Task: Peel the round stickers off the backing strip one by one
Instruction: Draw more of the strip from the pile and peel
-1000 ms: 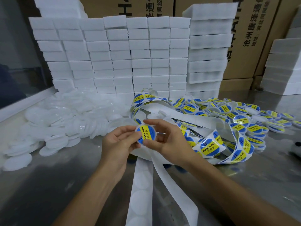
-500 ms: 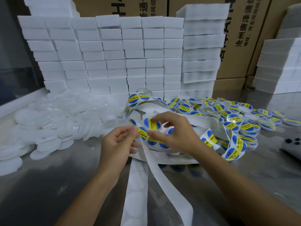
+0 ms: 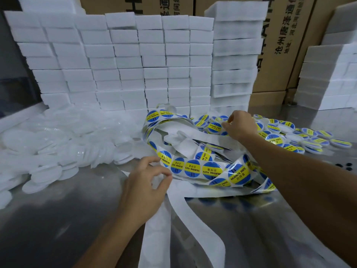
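Two hands at a tangle of sticker strip on a steel desk (image 3: 58,219).

The backing strip (image 3: 195,169) lies in loose coils at the middle of the desk; its nearest run of round blue-and-yellow stickers (image 3: 192,168) stretches left to right, and two bare white tails of it (image 3: 202,225) trail toward the near edge; the left hand (image 3: 146,188) is at the left end of that run, thumb and fingers curled, though whether they pinch the strip I cannot tell; the right hand (image 3: 239,126) reaches farther back, fingers bent down onto a pile of labelled round lids (image 3: 289,136); plain white lids (image 3: 63,144) are heaped at left; stacked white foam blocks (image 3: 125,60) and cardboard boxes (image 3: 280,45) stand behind.
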{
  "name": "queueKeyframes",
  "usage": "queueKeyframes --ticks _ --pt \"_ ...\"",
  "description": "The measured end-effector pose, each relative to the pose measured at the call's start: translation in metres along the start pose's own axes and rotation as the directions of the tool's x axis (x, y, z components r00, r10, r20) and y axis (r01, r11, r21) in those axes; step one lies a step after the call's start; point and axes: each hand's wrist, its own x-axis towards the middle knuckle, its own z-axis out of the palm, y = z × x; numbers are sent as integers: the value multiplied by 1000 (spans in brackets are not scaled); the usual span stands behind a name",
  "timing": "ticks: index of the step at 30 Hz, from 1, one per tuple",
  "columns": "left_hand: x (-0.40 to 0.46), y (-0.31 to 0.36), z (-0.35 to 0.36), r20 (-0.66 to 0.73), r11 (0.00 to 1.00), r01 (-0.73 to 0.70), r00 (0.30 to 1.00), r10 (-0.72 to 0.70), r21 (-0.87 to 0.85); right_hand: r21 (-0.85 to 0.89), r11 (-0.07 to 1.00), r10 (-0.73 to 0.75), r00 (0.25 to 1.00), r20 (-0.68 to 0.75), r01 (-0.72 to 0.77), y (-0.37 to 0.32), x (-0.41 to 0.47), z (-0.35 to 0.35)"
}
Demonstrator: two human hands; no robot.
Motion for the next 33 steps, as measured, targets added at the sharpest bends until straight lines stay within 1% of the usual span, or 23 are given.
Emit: queueKeyframes --ticks 1,3,5,7,9,11,13,15,16,18,19,22,24,25,27,28,29,30,32,33 --pt "-1 0 0 34 998 -35 999 34 50 0 1000 12 999 40 -12 1 2 2" --pt "-2 -2 0 71 995 -43 997 37 89 28 999 34 990 135 -38 0 4 2" --pt "-2 -3 -1 50 997 -24 999 20 73 42 999 20 988 153 -26 -3 4 0" --pt "0 -1 -2 -3 1000 2 1000 -2 18 53 998 -24 994 109 19 -11 0 -4" --pt "1 1 -3 -50 999 26 998 -28 -32 93 992 -90 995 36 87 -23 -11 -8" --pt "2 2 -3 -85 998 44 995 -48 -40 182 969 -158 986 -56 166 -39 -30 -12" --pt "2 0 -2 -126 998 65 990 -67 -21 310 917 -228 967 -111 252 -57 -56 -14" --pt "4 -5 -2 -160 986 152 974 -161 -65 426 847 -300 947 -111 319 -74 -87 -14" --pt "5 -6 -2 -142 965 216 961 -238 -151 480 816 -327 942 -77 323 -81 -102 -12" --pt "6 -6 -2 -42 855 334 924 -380 -397 587 765 -361 931 50 265 -93 -130 -9" --pt "7 -6 -2 -12 800 359 909 -416 -481 625 746 -374 921 109 229 -98 -142 -7" --pt "9 -5 -7 43 656 359 894 -446 -664 685 710 -389 901 191 162 -105 -166 1" --pt "12 -4 -12 114 565 352 904 -413 -746 703 706 -363 896 254 86 -105 -173 5" --pt "13 -3 -13 153 544 357 910 -384 -759 733 680 -342 895 286 25 -105 -175 5" --pt "13 1 -14 217 545 368 921 -322 -754 833 542 -318 891 325 -111 -103 -178 4" --pt "13 3 -14 238 550 372 923 -302 -748 868 475 -315 892 322 -146 -102 -179 4" --pt "13 4 -14 245 551 373 924 -293 -747 885 443 -313 900 304 -145 -100 -179 2" --pt "13 5 -14 243 543 370 924 -294 -754 892 433 -315 905 285 -130 -98 -178 1" --pt "14 7 -16 238 510 375 919 -314 -774 900 428 -348 903 253 -87 -94 -178 -2" --pt "14 6 -17 239 500 382 914 -328 -777 895 443 -376 897 232 -45 -93 -179 -4"
